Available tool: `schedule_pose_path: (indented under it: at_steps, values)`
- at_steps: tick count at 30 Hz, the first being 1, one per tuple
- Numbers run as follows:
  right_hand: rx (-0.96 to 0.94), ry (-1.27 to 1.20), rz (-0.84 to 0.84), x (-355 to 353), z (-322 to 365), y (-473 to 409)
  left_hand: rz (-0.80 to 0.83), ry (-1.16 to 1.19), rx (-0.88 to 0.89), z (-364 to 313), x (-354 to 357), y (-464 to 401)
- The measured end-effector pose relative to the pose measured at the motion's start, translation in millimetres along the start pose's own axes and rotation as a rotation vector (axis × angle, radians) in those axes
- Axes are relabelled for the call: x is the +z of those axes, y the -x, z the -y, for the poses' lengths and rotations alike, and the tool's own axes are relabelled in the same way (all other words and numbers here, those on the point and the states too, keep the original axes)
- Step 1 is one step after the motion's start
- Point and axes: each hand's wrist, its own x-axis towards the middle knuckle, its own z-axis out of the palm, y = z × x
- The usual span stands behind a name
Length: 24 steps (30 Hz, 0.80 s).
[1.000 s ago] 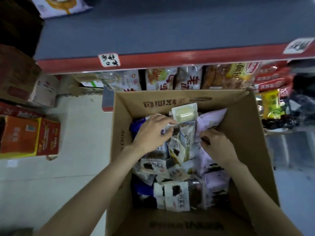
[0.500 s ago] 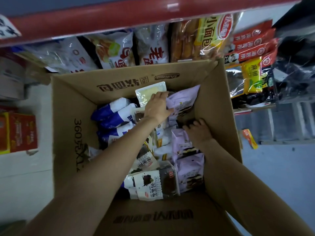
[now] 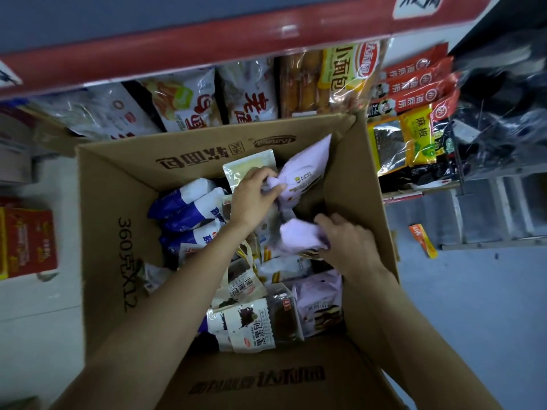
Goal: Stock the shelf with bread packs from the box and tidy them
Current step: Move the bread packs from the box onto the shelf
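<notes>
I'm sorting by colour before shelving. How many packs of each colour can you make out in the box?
Lilac packs: 3, one gripped by the left hand, one by the right hand, one lying by the box wall.
Blue-and-white packs: 3 visible.
Pale yellow pack: 1.
Total: 7; the white and brown packs overlap too much to count.

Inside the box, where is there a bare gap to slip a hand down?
The box is crowded with packs through its left and middle. One dark gap shows by its right wall, bordered by the lilac pack in the left hand and the right hand.
</notes>
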Motion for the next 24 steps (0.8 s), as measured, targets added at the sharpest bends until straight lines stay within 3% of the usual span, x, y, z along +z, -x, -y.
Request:
schedule_pose_path:
  at_steps: [5,16,24]
  values:
    - [0.244,-0.527,-0.209,-49.3,-0.1,24.8,-0.086,0.395,-0.144,-7.8,-49.5,27.4]
    - [0.346,-1.352,-0.35,-138.3,52.7,60.4,-0.462,0.547,-0.301,1.1,-182.1,100.7]
    - [0.273,-1.546,-0.398,-177.9,104.3,65.4,-0.547,0.595,-0.308,1.7,-260.2,141.2]
